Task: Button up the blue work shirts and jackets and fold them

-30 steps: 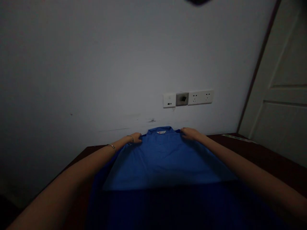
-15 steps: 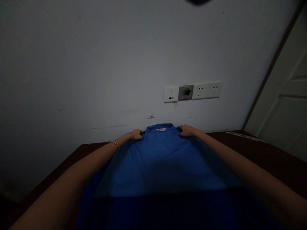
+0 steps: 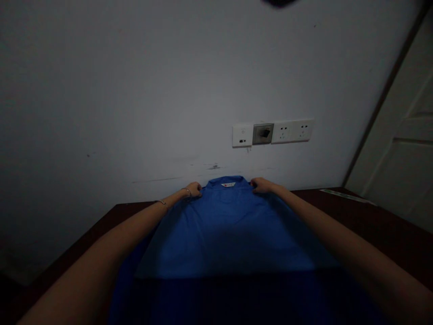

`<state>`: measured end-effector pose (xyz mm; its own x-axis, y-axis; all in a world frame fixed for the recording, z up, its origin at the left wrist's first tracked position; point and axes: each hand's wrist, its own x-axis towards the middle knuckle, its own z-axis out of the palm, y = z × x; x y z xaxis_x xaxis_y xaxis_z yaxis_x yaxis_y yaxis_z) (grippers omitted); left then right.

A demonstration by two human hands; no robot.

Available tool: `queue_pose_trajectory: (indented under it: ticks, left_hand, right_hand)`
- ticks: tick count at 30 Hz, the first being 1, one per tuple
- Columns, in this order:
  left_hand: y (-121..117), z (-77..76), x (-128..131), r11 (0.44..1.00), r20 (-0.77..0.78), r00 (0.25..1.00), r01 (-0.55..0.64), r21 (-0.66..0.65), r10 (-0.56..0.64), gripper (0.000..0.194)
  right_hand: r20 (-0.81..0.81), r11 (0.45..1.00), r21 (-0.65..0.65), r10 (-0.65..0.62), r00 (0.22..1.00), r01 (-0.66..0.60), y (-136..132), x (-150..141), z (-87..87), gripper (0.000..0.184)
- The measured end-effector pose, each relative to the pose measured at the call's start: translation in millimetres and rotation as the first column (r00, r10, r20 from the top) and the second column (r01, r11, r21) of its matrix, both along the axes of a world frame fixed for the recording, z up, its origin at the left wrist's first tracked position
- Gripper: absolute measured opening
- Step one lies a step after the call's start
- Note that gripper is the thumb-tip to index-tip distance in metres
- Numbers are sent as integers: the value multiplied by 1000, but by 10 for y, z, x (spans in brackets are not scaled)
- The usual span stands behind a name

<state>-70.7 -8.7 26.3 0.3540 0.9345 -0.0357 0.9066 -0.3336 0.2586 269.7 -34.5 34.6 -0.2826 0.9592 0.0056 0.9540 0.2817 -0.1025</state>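
A two-tone blue jacket (image 3: 233,239) lies spread over the dark table, its collar at the far end against the wall. Light blue cloth covers the upper part, and the lower part is dark blue. A white label (image 3: 228,184) shows inside the collar. My left hand (image 3: 194,189) pinches the shoulder just left of the collar, with bracelets on that wrist and forearm. On the collar's other side, my right hand (image 3: 261,185) grips the opposite shoulder between thumb and fingers. The jacket's near end runs out of view in shadow.
The dark red table (image 3: 358,221) meets a pale wall (image 3: 152,90). A row of wall sockets and switches (image 3: 273,133) sits above the collar. A flat ruler-like strip (image 3: 347,196) lies at the back right, near a white door (image 3: 409,158).
Both hands keep their hold on the jacket's shoulders. The whole view has shifted very slightly; the jacket looks almost unmoved.
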Motion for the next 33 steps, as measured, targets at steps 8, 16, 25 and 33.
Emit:
queue_pose_trajectory:
  ticks: [8, 16, 25, 33]
  left_hand:
    - [-71, -7, -23, 998, 40, 999, -3, 61, 1, 17]
    - [-50, 179, -103, 998, 229, 973, 24, -49, -12, 12]
    - [-417, 732, -104, 998, 349, 936, 57, 8, -56, 7]
    - [-731, 1253, 21, 961, 361, 909, 120, 249, -207, 14]
  right_hand:
    - [-12, 1000, 2, 22, 1000, -22, 58, 34, -113, 28]
    - [11, 999, 33, 37, 999, -38, 1, 124, 66, 39]
    - [83, 993, 92, 61, 995, -69, -351, 124, 605, 23]
    - [47, 959, 240, 144, 988, -151, -837, 386, 1127, 25]
